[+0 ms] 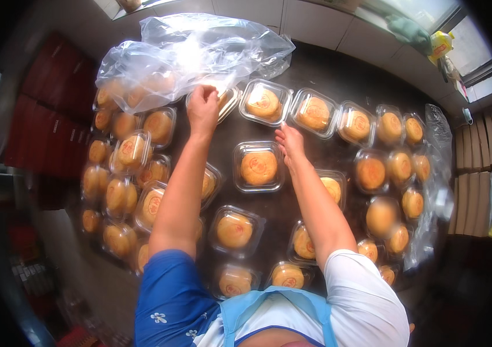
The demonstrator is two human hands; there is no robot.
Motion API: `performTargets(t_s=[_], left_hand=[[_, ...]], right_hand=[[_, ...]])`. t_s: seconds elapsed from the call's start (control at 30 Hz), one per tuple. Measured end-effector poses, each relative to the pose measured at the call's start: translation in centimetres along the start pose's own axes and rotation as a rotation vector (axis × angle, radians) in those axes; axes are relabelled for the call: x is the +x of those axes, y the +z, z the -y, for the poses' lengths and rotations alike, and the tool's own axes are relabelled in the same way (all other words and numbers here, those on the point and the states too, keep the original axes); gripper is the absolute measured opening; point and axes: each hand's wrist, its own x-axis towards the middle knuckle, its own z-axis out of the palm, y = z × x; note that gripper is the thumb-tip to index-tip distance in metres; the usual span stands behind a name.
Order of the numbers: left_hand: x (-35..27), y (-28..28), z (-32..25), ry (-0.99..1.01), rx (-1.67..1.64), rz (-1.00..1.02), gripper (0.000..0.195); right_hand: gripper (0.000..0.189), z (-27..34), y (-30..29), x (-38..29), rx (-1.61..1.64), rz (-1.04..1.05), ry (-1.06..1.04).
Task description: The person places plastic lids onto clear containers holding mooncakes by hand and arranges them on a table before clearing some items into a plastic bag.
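My left hand (202,107) is at the near-left side of a clear plastic clamshell box (230,105) with a round golden pastry inside. Its fingers are curled, and whether they grip the box's edge is hidden. Just beyond lies a crumpled clear plastic bag (194,52). My right hand (290,142) holds nothing, its fingers slightly apart. One fingertip is at the near corner of another boxed pastry (264,102), which bears a red stamp. Between my forearms sits a closed box with a stamped pastry (259,168).
Many more boxed pastries cover the dark table (332,65), some stacked at the left (131,149), others at the right (370,171). Clear plastic sheeting (434,186) runs along the right edge. Dark red boxes (51,112) stand at far left, brown cardboard (473,204) at far right.
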Motion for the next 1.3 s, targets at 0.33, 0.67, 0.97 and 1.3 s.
performTargets(t_s=[0.33,0.67,0.97,1.3], left_hand=[[-2.8,8.3,7.0,-0.735,-0.303,-0.006,0.022],[-5.4,3.1,5.7,-0.726,-0.116,0.293,0.01],[-5.7,1.1,7.8,-0.894,-0.168,0.412,0.012],[-6.9,2.8,6.7,-0.752,-0.259,0.273,0.032]], right_hand=[[0.02,1.0,1.5,3.1,0.408,-0.073,0.078],[0.014,0.8,-0.9,-0.9,0.121,-0.016,0.102],[0.017,0.2,-0.7,-0.7,0.109,0.007,0.122],[0.027,-1.8,-1.4,2.4,0.191,0.102,-0.04]])
